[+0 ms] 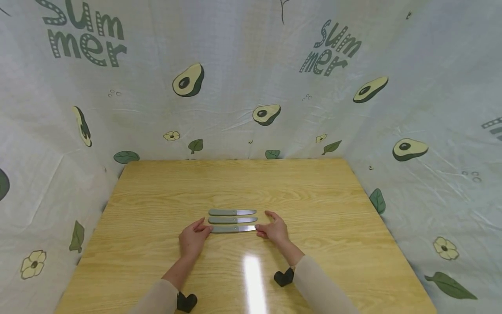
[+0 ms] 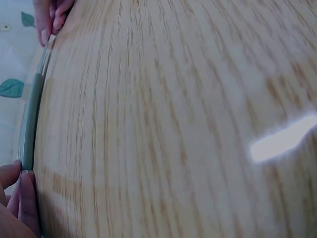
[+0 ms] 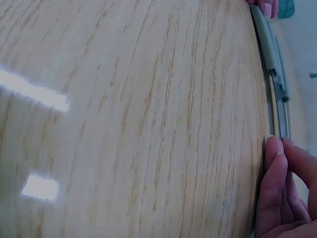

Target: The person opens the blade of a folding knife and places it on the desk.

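Observation:
Three small knives with grey-green handles lie parallel on the wooden table, handles to the left and blades to the right. The nearest knife (image 1: 225,229) runs between the two hands. At its handle end the left hand (image 1: 193,240) pinches with thumb and fingertips; the left wrist view shows this handle (image 2: 31,119) edge-on. The right hand (image 1: 276,230) pinches the tip of the same knife's blade between thumb and finger, its tip hidden by them. Just beyond lie the middle knife (image 1: 221,220) and the far knife (image 1: 221,212), both untouched.
The light wooden table (image 1: 313,196) has a bright reflection in front of the knives. A white curtain (image 1: 231,52) printed with avocados, leaves and lettering surrounds its back and sides. Dark straps (image 1: 284,277) hang at both wrists.

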### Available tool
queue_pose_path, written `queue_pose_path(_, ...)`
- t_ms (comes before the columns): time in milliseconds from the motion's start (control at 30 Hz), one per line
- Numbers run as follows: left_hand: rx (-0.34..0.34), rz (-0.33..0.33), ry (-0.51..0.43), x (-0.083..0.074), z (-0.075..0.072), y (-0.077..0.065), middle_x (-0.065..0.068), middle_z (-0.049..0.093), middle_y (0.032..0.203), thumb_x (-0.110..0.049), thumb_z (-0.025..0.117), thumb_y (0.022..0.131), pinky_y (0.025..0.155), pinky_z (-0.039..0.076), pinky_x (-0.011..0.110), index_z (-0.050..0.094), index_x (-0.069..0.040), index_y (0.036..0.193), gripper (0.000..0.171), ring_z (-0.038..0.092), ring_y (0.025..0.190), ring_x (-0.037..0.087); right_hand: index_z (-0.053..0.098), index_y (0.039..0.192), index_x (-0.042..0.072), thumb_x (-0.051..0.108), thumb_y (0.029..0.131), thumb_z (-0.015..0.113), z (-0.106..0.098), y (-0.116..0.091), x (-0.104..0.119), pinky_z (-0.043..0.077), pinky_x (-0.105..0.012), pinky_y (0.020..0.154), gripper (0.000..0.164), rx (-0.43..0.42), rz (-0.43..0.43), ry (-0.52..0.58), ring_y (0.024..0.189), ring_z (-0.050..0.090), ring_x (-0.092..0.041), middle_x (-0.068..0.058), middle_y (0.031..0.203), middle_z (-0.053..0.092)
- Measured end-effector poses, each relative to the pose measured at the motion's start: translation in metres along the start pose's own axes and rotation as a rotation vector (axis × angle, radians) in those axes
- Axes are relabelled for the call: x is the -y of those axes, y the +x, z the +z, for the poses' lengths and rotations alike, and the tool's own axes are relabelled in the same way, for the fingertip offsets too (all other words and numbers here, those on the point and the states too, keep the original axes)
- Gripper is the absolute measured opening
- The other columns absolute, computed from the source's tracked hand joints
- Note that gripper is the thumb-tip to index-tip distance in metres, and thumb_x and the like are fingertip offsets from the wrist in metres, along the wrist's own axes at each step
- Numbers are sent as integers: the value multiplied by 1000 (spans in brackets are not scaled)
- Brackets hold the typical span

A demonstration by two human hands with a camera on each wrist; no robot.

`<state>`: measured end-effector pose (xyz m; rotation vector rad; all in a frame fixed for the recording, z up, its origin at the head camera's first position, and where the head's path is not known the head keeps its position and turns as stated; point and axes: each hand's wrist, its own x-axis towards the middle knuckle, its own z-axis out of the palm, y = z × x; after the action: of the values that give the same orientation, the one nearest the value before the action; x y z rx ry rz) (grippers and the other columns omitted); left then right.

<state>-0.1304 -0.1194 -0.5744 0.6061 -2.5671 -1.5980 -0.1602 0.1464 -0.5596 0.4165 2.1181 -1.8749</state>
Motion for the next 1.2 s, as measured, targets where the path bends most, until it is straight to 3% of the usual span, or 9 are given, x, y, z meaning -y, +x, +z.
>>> queue_pose_path(300, 10, 13, -24, 3, -1, 3, 4, 76, 90, -26, 79, 81, 64, 49, 12, 60, -11, 132, 57, 66, 68, -1, 38, 148, 8, 5, 79, 79, -1, 1, -2, 58, -22, 55, 81, -6, 13, -8, 55, 69, -14, -15, 74, 73)
queue_pose_path(467, 33, 5, -93, 1, -2, 3, 10, 76, 91, -21, 79, 80, 57, 52, 12, 56, -8, 135, 61, 68, 65, 3, 35, 150, 9, 5, 79, 78, -2, -2, 2, 59, -24, 58, 83, 11, 22, 2, 58, 71, -17, -21, 83, 74)
queue_pose_path(733, 55, -17, -134, 1, -4, 4, 10, 76, 90, -19, 80, 80, 58, 55, 14, 54, -8, 137, 63, 71, 67, 7, 36, 150, 10, 5, 78, 79, 0, 2, -4, 57, -21, 55, 84, -10, 12, -5, 55, 70, -14, -14, 73, 73)
queue_pose_path(1000, 3, -15, -110, -3, -9, 8, 7, 76, 88, -23, 81, 79, 55, 50, 13, 55, -8, 136, 65, 67, 61, 1, 29, 152, 11, 2, 80, 77, 0, 1, 0, 58, -22, 57, 87, -30, 1, 3, 56, 70, -15, -17, 79, 74)
queue_pose_path(1200, -36, 15, -112, -10, -14, 12, 9, 76, 89, -22, 81, 79, 54, 49, 12, 57, -8, 134, 62, 62, 59, -3, 32, 151, 7, 1, 79, 77, -7, 4, 10, 59, -24, 59, 84, -74, -31, 31, 57, 70, -15, -18, 82, 74)
